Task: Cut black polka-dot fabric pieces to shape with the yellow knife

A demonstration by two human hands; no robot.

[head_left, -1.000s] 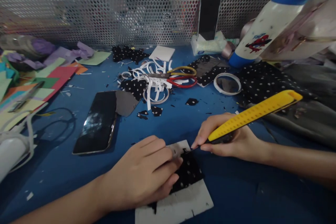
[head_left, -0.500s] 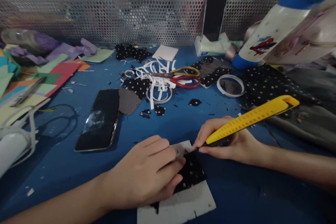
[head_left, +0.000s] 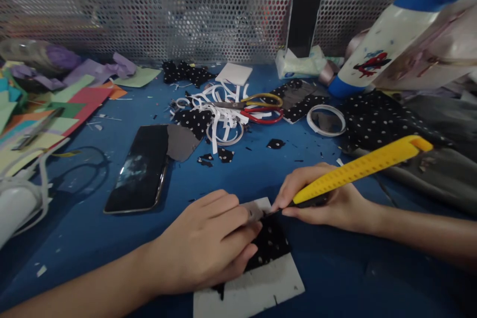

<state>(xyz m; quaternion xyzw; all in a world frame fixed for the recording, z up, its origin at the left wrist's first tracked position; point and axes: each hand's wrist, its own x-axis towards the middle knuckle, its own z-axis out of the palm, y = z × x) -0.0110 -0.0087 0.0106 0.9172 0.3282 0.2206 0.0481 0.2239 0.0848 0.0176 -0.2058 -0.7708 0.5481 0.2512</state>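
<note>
My right hand (head_left: 335, 213) grips a yellow utility knife (head_left: 365, 169), its handle slanting up to the right and its tip low at the far edge of the dotted cloth. That black cloth with white dots (head_left: 275, 241) lies on a white card (head_left: 272, 280) at the bottom centre. My left hand (head_left: 208, 246) rests over the card's left part, fingers curled and pinching at the cloth close to the knife tip. The exact fingertip contact is partly hidden. A grey-white strip of the card shows beyond the cloth, between the two hands.
A phone (head_left: 141, 169) lies left of centre. Scissors (head_left: 261, 108) rest on white paper strips (head_left: 223, 99) behind the hands. A tape roll (head_left: 326, 120), a leaning bottle (head_left: 387, 35), an upright phone (head_left: 303, 22), dotted cloth (head_left: 383, 119) and coloured paper (head_left: 89, 104) surround the work.
The knife's handle end has swung slightly to the right, while its tip stays near my left fingertips. The whole view has shifted a little; otherwise both hands hold nearly the same positions.
</note>
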